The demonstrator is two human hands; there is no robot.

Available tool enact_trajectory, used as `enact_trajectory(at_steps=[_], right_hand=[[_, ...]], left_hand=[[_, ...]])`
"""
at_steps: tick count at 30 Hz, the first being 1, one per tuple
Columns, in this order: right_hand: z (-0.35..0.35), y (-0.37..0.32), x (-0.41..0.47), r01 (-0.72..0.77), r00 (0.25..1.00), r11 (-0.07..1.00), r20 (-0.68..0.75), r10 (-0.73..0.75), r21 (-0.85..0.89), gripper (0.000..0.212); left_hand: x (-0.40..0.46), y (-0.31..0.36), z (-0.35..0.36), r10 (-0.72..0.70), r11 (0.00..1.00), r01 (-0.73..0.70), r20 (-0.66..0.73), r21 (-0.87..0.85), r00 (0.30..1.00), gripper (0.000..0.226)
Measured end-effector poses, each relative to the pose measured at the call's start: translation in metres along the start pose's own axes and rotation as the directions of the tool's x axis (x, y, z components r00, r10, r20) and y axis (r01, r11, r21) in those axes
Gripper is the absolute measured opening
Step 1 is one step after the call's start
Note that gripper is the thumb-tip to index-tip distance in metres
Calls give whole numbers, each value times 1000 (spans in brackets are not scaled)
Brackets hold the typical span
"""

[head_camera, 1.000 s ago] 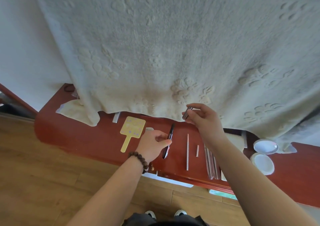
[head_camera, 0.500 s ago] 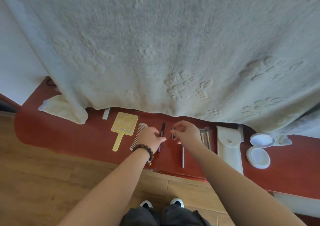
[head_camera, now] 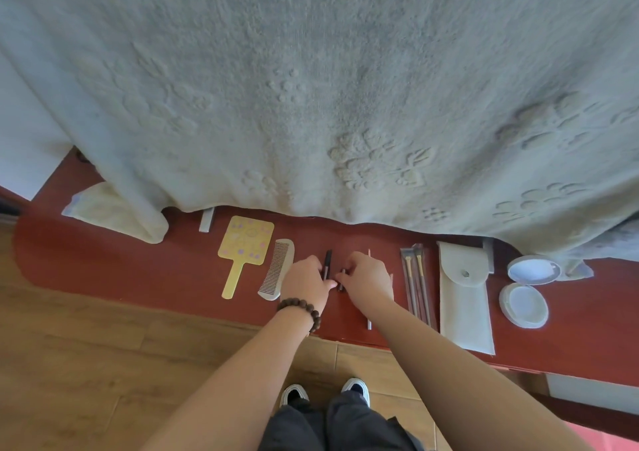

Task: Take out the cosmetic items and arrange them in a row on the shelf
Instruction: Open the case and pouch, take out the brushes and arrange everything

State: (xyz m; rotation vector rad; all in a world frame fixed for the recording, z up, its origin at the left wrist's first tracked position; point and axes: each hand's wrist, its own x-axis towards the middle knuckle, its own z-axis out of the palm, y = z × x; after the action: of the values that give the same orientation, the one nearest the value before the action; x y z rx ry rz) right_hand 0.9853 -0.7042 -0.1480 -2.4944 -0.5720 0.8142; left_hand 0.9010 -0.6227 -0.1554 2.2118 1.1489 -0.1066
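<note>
Cosmetic items lie in a row on the red shelf [head_camera: 103,260]: a yellow hand mirror [head_camera: 246,243], a pale comb [head_camera: 278,269], a black pencil [head_camera: 327,260], a thin stick [head_camera: 369,322], brushes in clear sleeves [head_camera: 416,278], a white pouch [head_camera: 463,302] and an open white compact [head_camera: 524,305]. My left hand [head_camera: 306,283] rests on the shelf with its fingers closed around the lower end of the black pencil. My right hand [head_camera: 368,278] pinches a small dark tube [head_camera: 341,279] and holds it down on the shelf just right of the pencil. The two hands' fingertips nearly touch.
A large pale textured blanket [head_camera: 328,98] hangs over the back of the shelf and hides its rear part. A folded cream cloth [head_camera: 114,212] lies at the shelf's left end. Wooden floor [head_camera: 86,364] and my shoes [head_camera: 294,393] are below the front edge.
Both hands have come down onto the shelf. My right hand lowered the small dark tube from mid-air to beside the black pencil, which my left hand has laid flat.
</note>
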Motion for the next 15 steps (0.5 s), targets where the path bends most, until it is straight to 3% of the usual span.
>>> enact_trajectory(at_steps=[9,15], right_hand=[[-1,4,-4,7,1000,998,-13,-6,55,21],[-28,17,-20,117,982,992,-155,-109,46,23]], left_hand=[[1,-2,0,19,1000,-19,8,1,1000,37],[-10,5,-4,92,995,-88,-82,50,992,36]])
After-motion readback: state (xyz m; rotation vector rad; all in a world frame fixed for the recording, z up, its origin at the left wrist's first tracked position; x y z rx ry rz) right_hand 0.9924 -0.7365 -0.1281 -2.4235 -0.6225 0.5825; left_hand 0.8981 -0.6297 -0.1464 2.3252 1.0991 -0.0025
